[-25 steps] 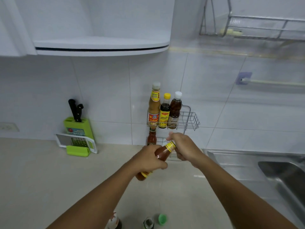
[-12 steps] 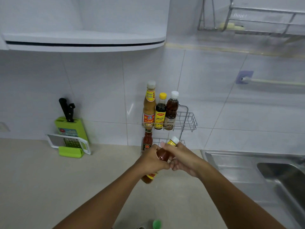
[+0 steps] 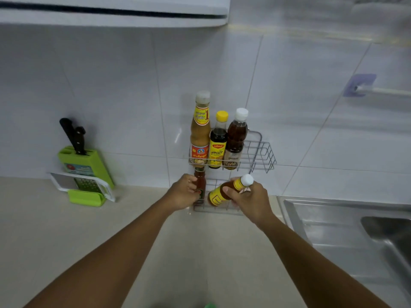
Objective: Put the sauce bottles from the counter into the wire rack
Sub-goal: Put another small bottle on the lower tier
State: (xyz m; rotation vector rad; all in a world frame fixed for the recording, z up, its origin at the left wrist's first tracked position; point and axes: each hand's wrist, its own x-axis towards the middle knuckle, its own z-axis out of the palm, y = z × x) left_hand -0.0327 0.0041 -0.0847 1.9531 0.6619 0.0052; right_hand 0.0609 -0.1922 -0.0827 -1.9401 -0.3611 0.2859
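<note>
A two-tier wire rack (image 3: pixel 262 152) hangs on the tiled wall. Its upper tier holds three bottles: a tall tan sauce bottle (image 3: pixel 200 132), a dark bottle with a yellow cap (image 3: pixel 218 143) and a brown bottle with a white cap (image 3: pixel 236 138). A small red sauce bottle (image 3: pixel 200 182) stands at the left of the lower tier, with my left hand (image 3: pixel 183 193) closed around its side. My right hand (image 3: pixel 249 198) holds an amber bottle with a yellow label and white cap (image 3: pixel 231 190), tilted, at the lower tier's front.
A green knife block with black-handled knives (image 3: pixel 82 161) and a grater (image 3: pixel 83 185) stand on the beige counter (image 3: pixel 89 241) to the left. A steel sink (image 3: pixel 355 230) lies to the right. A green cap (image 3: pixel 209 305) peeks in at the bottom edge. A towel bar (image 3: pixel 378 92) is on the wall.
The amber bottle passed from both hands to my right hand alone and moved up to the lower tier. My left hand let go and went to the red bottle in the rack.
</note>
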